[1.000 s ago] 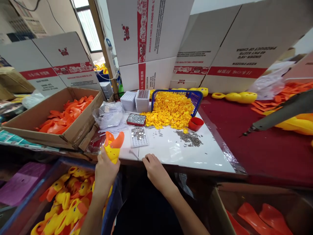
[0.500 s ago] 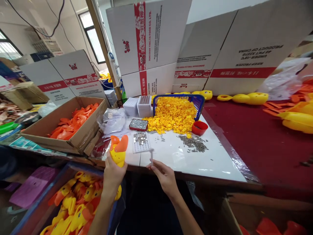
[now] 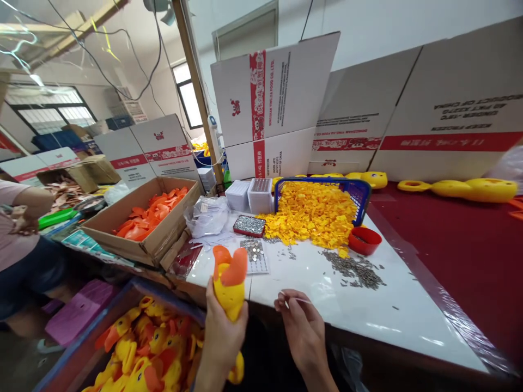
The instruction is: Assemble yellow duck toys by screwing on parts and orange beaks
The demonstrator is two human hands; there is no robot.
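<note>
My left hand (image 3: 224, 336) is wrapped round a yellow plastic duck toy (image 3: 229, 296), its open orange bill (image 3: 236, 268) pointing up. To the right, my right hand (image 3: 303, 329) pinches a thin whitish strip (image 3: 301, 299) at the front edge of the white work surface (image 3: 281, 280); its exact kind is unclear. Just beyond the duck lies a clear gridded tray (image 3: 257, 264) with small silvery discs. Behind that is a red tray of small metal pieces (image 3: 249, 225). A heap of small dark metal pins or screws (image 3: 355, 271) lies to the right.
A blue basket (image 3: 365, 204) spills yellow plastic pieces (image 3: 314, 212) beside a red bowl (image 3: 365, 240). Orange parts fill a cardboard box (image 3: 149, 250) at left. Finished-looking ducks (image 3: 133, 348) lie in a bin below. Another person (image 3: 20, 245) stands far left.
The camera view has shifted left and up, so the table appears lower and further right. The duck stays in my left hand. My right hand has turned, and the strip now points sideways rather than up.
</note>
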